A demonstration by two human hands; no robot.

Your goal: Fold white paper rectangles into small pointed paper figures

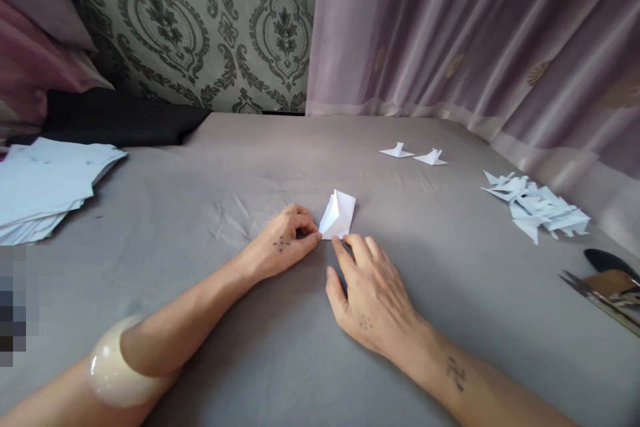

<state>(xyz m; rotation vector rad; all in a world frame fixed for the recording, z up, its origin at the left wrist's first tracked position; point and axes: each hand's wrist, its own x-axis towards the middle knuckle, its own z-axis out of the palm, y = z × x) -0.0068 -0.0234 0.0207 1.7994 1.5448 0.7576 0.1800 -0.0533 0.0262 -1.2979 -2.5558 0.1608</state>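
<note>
A small folded piece of white paper point(343, 217) lies on the grey cloth surface in front of me, one flap standing partly raised. My left hand point(287, 240) pinches its lower left corner between thumb and fingers. Along the paper's near edge, my right hand point(373, 283) rests with fingers apart, the index fingertip touching the edge. The right thumb lies off the paper, on the cloth.
Two folded paper birds point(397, 151) stand at the back right. A heap of folded paper shapes point(543, 207) lies farther right, with scissors point(600, 297) nearer me. At left are a stack of white sheets point(50, 180) and a black cloth point(120, 119).
</note>
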